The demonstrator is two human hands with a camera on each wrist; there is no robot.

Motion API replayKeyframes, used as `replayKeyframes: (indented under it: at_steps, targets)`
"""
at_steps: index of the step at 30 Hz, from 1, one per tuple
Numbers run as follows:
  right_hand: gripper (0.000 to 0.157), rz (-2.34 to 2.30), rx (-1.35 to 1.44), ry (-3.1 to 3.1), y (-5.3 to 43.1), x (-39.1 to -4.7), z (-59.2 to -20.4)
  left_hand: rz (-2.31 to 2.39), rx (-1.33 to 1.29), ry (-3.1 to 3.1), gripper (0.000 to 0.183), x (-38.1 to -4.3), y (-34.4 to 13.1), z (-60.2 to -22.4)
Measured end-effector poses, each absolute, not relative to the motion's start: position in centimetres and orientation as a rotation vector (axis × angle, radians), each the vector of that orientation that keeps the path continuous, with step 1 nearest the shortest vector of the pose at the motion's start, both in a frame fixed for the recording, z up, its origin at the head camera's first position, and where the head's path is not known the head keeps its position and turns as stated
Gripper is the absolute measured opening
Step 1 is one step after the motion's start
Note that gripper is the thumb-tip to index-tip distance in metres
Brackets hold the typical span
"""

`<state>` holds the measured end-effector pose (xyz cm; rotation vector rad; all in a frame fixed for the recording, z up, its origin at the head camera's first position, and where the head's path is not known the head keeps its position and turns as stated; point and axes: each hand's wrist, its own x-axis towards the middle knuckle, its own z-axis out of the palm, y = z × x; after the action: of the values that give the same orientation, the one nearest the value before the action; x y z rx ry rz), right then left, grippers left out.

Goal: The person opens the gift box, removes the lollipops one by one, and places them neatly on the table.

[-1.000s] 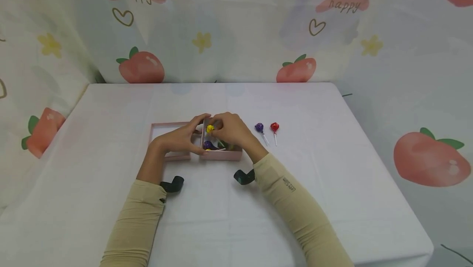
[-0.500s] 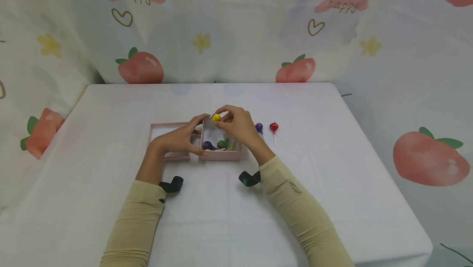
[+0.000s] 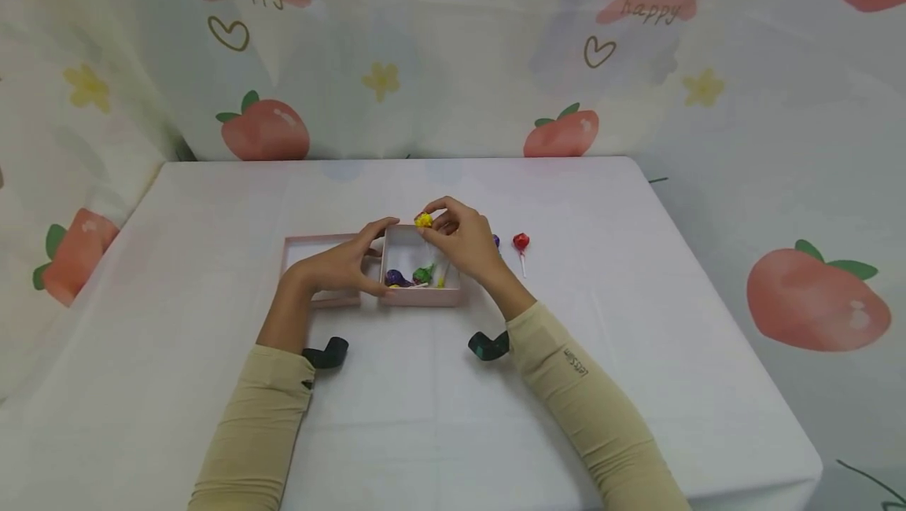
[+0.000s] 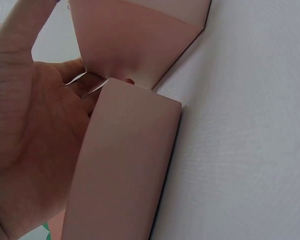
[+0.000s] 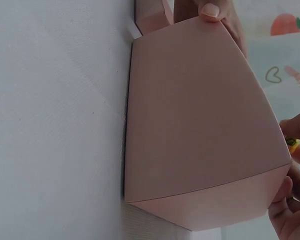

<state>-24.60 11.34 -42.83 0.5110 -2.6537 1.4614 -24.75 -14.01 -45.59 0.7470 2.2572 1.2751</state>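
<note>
A pink box [image 3: 421, 298] stands in the middle of the white table, holding a purple lollipop [image 3: 394, 278], a green lollipop [image 3: 422, 275] and bits of yellow. My left hand [image 3: 338, 266] spans the box's left side, thumb at the front corner and fingers at the back; in the right wrist view its thumb [image 5: 210, 11] presses the rim. My right hand [image 3: 469, 244] pinches a yellow lollipop [image 3: 423, 220] by its candy head, over the box's back edge. Its stick is largely hidden. My left wrist passes over a shallow pink lid [image 3: 336, 302] beside the box.
To the right of the box, a red lollipop [image 3: 521, 242] lies on the white tablecloth [image 3: 623, 338]. Beside it, a purple lollipop [image 3: 497, 241] is mostly covered by my right hand. A printed curtain [image 3: 453, 47] hangs behind the table.
My right hand has lifted the yellow lollipop from inside the box and moved up and right to its back edge. The left hand has stayed on the box.
</note>
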Motion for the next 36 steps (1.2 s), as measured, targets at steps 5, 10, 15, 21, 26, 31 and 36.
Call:
replayKeyframes:
  at_steps: [5, 10, 15, 21, 26, 31, 36]
  targets:
    - [0.025, 1.468, 0.517, -2.660, 11.6, -23.9, -42.4, 1.266, 0.754, 2.259, 0.120, -24.8, -14.0, -45.6]
    - [0.024, 1.440, 0.530, -2.653, 11.9, -23.5, -42.2, 1.271, 0.755, 2.262, 0.119, -24.9, -14.0, -45.7]
    - [0.024, 1.420, 0.468, -2.617, 12.6, -23.4, -42.6, 1.280, 0.749, 2.258, 0.120, -25.0, -13.7, -45.9]
    - [0.025, 1.450, 0.430, -2.600, 13.4, -23.5, -43.1, 1.265, 0.726, 2.274, 0.121, -24.8, -13.8, -46.0]
    - [0.026, 1.435, 0.422, -2.636, 14.4, -23.4, -43.3, 1.274, 0.737, 2.260, 0.120, -24.7, -13.9, -45.8]
    - [0.026, 1.452, 0.393, -2.626, 15.5, -23.3, -43.8, 1.265, 0.734, 2.263, 0.121, -24.6, -14.0, -45.7]
    - [0.025, 1.460, 0.363, -2.609, 16.3, -23.5, -44.0, 1.271, 0.734, 2.260, 0.120, -24.6, -14.1, -45.6]
